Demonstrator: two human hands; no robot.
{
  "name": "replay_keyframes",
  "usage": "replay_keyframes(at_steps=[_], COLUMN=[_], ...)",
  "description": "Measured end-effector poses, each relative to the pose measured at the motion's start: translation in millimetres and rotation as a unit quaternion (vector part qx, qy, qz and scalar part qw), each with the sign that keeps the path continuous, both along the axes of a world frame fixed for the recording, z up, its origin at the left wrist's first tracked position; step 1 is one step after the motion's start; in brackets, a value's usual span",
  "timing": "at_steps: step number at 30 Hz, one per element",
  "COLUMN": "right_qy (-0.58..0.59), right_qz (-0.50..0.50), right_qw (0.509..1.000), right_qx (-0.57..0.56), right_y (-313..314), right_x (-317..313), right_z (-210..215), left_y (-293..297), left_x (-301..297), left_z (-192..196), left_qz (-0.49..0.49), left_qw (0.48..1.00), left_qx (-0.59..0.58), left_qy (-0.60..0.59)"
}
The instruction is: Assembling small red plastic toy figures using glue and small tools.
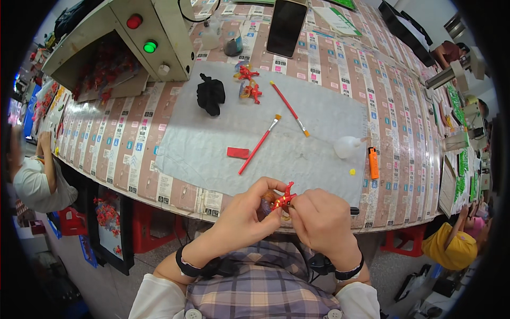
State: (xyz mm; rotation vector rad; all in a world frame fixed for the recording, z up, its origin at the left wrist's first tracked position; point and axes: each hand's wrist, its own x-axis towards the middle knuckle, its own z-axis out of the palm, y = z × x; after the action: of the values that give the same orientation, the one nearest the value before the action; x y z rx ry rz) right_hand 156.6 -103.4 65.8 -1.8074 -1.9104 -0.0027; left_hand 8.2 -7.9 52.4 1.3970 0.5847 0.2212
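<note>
Head: left hand (pixel 245 211) and right hand (pixel 325 222) pinch a glossy, knobbly figurine (pixel 283 200).

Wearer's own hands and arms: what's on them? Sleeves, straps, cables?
Left hand and right hand: no gloves. Each wrist has a black strap with a bulky dark unit on its inner side. White sleeves end near the elbows. Thin dark cable by the right unit; its routing is unclear.
</note>
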Motion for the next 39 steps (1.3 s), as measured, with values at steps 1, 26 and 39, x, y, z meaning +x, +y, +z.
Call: replay_keyframes(at_steps=[1, 26, 39], right_qy=[-0.009, -0.07, -0.038], right_qz=[0.001, -0.006, 0.002], right_qw=[1.0, 0.997, 0.999], right_qx=[-0.003, 0.009, 0.003], right_y=[-0.5, -0.6, -1.8], right_x=[-0.1, -1.5, 0.4], right_z=[0.8, 0.9, -2.5], left_y=[0.5, -3.3, -3.6], left_x=[-0.4, 1.1, 2.4], left_z=[1.2, 8.2, 5.7], left_qz=[0.0, 0.02, 0.014], left_qw=[1.0, 0.983, 0.985], left_qx=[0.004, 0.18, 0.175], left_qy=[0.005, -0.002, 0.001])
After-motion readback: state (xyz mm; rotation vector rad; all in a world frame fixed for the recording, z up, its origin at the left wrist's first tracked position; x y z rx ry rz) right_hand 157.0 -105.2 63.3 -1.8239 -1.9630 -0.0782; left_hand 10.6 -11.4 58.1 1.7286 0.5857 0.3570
